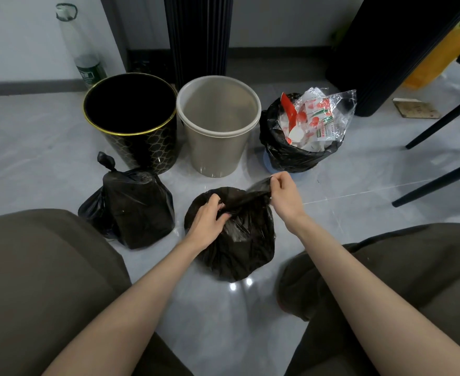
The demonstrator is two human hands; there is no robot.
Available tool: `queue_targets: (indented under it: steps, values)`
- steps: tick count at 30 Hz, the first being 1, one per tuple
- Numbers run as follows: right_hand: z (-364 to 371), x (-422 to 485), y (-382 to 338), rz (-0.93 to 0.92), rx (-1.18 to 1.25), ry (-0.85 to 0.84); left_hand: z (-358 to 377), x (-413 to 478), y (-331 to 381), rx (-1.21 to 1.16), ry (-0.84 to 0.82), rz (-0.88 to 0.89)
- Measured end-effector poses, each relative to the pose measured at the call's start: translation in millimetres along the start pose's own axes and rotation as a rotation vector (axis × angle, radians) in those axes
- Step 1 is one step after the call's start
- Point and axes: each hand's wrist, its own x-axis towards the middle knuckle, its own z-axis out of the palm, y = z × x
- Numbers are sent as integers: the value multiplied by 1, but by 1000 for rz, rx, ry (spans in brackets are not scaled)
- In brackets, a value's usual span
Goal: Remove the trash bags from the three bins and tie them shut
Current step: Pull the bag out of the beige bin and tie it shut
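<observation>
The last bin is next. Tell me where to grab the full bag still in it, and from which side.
Probably grip the full bag by its black rim draped outside the bin, at two opposite sides, coming from above. Clear wrappers pile out of the mouth, so the middle offers no hold.

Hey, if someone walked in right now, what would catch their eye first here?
The left hand and right hand grip the mouth of a black bag on the floor at centre. Behind it to the right, an overfull bag bulges with red-printed wrappers; a tied bag sits left.
</observation>
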Motion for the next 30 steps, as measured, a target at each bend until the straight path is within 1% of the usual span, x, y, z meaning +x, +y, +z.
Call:
queue_targets:
  steps: [3,5,7,9,10,12,14,15,17,18,20,22,25,27,30]
  values:
    - [-5,6,2,-64,-60,42,-4,1,-3,59,58,28]
    - [-6,7,5,-148,-159,3,-8,2,-7,39,90,16]
    - [-5,3,6,-193,-247,-100,-11,1,-11,5,90,-16]
    - [-6,0,7,-194,-345,-256,-14,-1,-13,-30,88,-37]
    - [-7,-2,6,-206,-434,-332,-15,-2,-13,-57,84,-48]
    - [-6,-3,6,-241,-714,-432,-17,-6,-14,-99,71,-69]
    - [-1,-1,8,-290,-977,-415,-20,-9,-14,-111,47,-97]
    - [1,0,9,-326,-1008,-369,-21,-11,-13,-114,30,-113]
    - [4,2,6,-338,-859,-281,-25,-15,-9,-67,9,-134]
    - [4,3,2,-327,-762,-269,-27,-17,-6,-13,4,-140]
    - [4,5,-6,-291,-595,-301,-27,-22,4,91,10,-135]
    - [7,3,-13,-185,-430,-357,-24,-24,10,154,31,-116]
    - [12,-7,-16,81,-44,-458,-19,-26,14,203,14,-120]
    - [16,-9,-14,197,92,-501,-14,-27,16,209,-12,-141]
    - [19,-13,-15,283,220,-557,-8,-29,23,193,-7,-133]
